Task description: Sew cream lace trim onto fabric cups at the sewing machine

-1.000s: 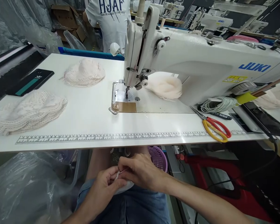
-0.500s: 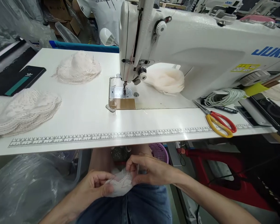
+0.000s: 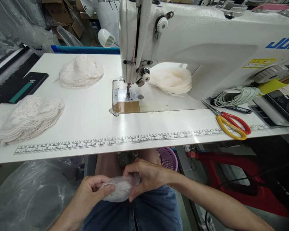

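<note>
Bottom center: left hand [image 3: 92, 192] and right hand [image 3: 148, 175] both gripping a white lace-trimmed fabric piece [image 3: 121, 190] between them, above the lap. Right of frame: scissors [image 3: 219, 113] on table [image 3: 91, 123]. Left: lace stack [image 3: 31, 117]. Upper right: JUKI sewing machine [image 3: 207, 38].

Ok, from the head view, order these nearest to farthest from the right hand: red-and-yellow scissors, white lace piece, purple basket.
From the right hand:
1. white lace piece, in its grasp, leftward
2. purple basket, just right, below the tabletop
3. red-and-yellow scissors, farther right, on the tabletop
</note>
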Tool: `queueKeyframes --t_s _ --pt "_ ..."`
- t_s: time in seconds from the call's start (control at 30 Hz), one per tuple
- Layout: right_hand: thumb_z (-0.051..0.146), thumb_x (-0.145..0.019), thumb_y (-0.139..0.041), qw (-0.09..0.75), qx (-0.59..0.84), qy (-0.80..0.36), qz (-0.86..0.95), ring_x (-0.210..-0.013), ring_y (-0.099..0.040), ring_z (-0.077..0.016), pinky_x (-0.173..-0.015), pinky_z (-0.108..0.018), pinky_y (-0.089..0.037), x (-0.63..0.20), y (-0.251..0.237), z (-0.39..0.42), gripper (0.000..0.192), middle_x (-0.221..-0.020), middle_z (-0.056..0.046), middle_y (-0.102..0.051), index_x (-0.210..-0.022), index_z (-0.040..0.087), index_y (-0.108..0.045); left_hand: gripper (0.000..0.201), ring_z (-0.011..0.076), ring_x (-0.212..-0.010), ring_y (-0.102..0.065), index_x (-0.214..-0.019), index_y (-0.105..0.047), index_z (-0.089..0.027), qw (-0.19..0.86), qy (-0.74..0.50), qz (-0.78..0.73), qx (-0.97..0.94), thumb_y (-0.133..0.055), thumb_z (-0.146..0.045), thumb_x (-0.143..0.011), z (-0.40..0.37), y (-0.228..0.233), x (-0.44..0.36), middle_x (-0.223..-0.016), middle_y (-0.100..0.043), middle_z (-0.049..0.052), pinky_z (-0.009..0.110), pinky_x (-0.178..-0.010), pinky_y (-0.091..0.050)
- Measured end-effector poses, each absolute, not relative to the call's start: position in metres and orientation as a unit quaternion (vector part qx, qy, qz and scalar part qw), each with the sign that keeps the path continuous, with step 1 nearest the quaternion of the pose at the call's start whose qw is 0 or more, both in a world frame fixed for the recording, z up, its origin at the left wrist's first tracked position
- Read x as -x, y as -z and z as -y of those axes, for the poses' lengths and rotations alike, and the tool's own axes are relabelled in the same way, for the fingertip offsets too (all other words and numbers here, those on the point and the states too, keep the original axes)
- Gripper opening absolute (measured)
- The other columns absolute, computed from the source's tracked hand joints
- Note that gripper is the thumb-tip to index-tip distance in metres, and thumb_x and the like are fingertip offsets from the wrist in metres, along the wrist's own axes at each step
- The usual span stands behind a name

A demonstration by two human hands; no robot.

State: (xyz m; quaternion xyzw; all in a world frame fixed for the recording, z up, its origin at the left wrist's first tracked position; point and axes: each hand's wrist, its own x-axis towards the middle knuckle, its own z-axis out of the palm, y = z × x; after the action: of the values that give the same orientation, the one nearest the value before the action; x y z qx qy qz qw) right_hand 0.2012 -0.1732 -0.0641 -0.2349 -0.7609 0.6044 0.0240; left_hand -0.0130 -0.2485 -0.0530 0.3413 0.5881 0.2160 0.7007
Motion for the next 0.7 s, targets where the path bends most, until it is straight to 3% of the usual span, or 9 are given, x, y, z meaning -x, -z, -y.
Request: queueKeyframes --t_s 0.13,0.27,0.4,0.5,0.57,0.7 --pt "0.035 -0.067 -0.075 0.050 0.278 -0.594 0.753 -0.066 -0.055 -0.0101 -0.056 -0.018 -0.036 -0.205 0.059 0.176 0.029 -0.073 0.004 -0.062 -0.086 0.017 -0.062 0.031 0.0152 -0.064 -0.059 -0.074 -0.072 -0.015 0.672 -0.233 -0.620 -0.331 -0.072 -0.045 -0.068 0.254 0.053 0.015 -0.069 -0.071 0.002 0.019 -0.060 -0.043" --pt "0.030 -0.079 -0.066 0.075 0.261 -0.596 0.756 -0.064 -0.055 -0.0090 -0.056 -0.017 -0.036 -0.204 0.061 0.177 0.016 -0.071 0.002 -0.062 -0.083 0.015 -0.065 0.034 0.0157 -0.066 -0.058 -0.079 -0.070 -0.015 0.688 -0.216 -0.612 -0.326 -0.068 -0.048 -0.072 0.255 0.049 0.020 -0.072 -0.070 0.003 0.021 -0.061 -0.042" --pt "0.025 -0.080 -0.064 0.067 0.214 -0.592 0.774 -0.059 -0.053 -0.0077 -0.055 -0.017 -0.036 -0.197 0.064 0.174 0.012 -0.066 0.003 -0.059 -0.083 0.014 -0.066 0.033 0.0150 -0.067 -0.055 -0.090 -0.069 -0.015 0.717 -0.145 -0.550 -0.402 -0.074 -0.036 -0.066 0.246 0.042 0.021 -0.075 -0.068 0.002 0.020 -0.061 -0.038" --pt "0.021 -0.081 -0.062 0.050 0.187 -0.575 0.795 -0.059 -0.052 -0.0074 -0.057 -0.017 -0.036 -0.195 0.059 0.169 0.009 -0.063 0.004 -0.057 -0.086 0.014 -0.067 0.016 0.0100 -0.056 -0.043 -0.072 -0.069 -0.014 0.682 -0.090 -0.550 -0.474 -0.070 -0.029 -0.068 0.237 0.041 0.016 -0.058 -0.055 -0.004 0.018 -0.052 -0.028" --pt "0.021 -0.084 -0.059 0.030 0.175 -0.570 0.802 -0.059 -0.051 -0.0074 -0.058 -0.017 -0.036 -0.197 0.056 0.164 0.010 -0.064 0.003 -0.057 -0.087 0.015 -0.067 0.016 0.0086 -0.052 -0.035 -0.063 -0.067 -0.013 0.671 -0.076 -0.556 -0.484 -0.065 -0.027 -0.070 0.234 0.043 0.012 -0.051 -0.044 -0.006 0.019 -0.049 -0.023" --pt "0.023 -0.083 -0.060 -0.015 0.159 -0.604 0.781 -0.069 -0.056 -0.0090 -0.063 -0.017 -0.038 -0.207 0.052 0.158 0.014 -0.076 0.000 -0.063 -0.092 0.015 -0.066 0.019 0.0087 -0.052 -0.033 -0.063 -0.067 -0.012 0.686 -0.081 -0.552 -0.467 -0.065 -0.029 -0.070 0.237 0.050 0.013 -0.051 -0.042 -0.006 0.019 -0.050 -0.022"
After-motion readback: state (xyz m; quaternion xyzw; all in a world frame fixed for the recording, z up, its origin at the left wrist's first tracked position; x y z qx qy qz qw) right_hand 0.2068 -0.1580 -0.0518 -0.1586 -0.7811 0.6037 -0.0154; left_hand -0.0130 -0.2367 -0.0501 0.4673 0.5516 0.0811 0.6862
